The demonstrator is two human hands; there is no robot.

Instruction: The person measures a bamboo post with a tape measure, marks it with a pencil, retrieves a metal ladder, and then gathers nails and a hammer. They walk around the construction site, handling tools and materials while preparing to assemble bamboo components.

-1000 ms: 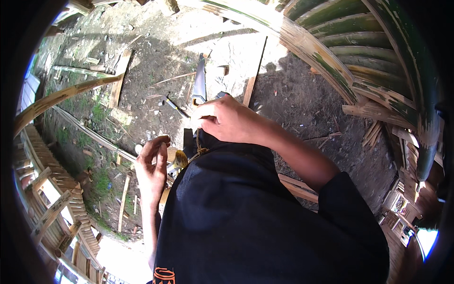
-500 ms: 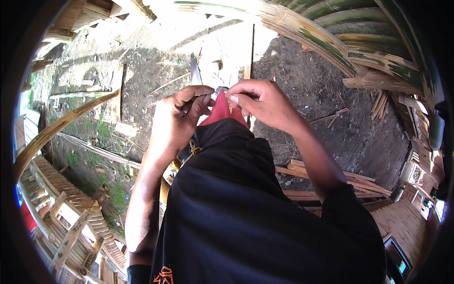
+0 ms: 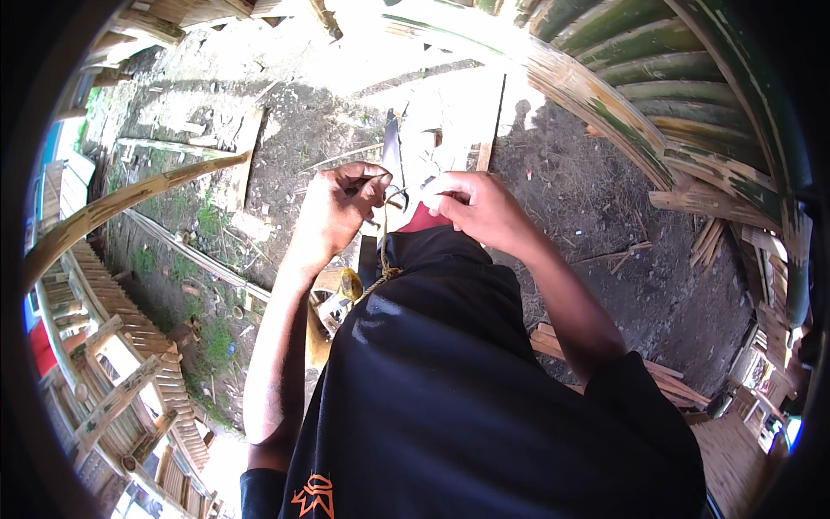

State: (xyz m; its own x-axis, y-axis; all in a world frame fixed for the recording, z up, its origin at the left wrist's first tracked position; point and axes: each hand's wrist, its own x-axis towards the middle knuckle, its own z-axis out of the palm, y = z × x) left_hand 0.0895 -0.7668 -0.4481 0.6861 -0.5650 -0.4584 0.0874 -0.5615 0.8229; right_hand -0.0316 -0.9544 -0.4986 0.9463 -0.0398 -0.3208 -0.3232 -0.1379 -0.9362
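Note:
My left hand (image 3: 333, 212) is raised in front of my body, its thumb and fingertips pinched on a thin cord (image 3: 386, 212). The cord loops loosely between my hands and hangs down toward a knotted rope (image 3: 380, 281) at my waist. My right hand (image 3: 484, 208) is closed just across from it, thumb against fingers; what it pinches, if anything, is too small to make out. Below the hands, red cloth (image 3: 425, 219) shows past the hem of my black shirt (image 3: 432, 346). A yellow object (image 3: 350, 284) sits by my left hip, partly hidden by the shirt.
A long grey blade (image 3: 392, 151) lies beyond my hands. A curved bamboo pole (image 3: 130, 203) reaches in from the left, above a bamboo railing (image 3: 121, 363). Split green bamboo (image 3: 666, 95) arches at the upper right. Wooden strips (image 3: 666, 381) lie beside my right elbow.
Both hands have let go of the red cloth's pinched-up peak, which has dropped. A cord now shows in my left fingers. The whole view has shifted slightly.

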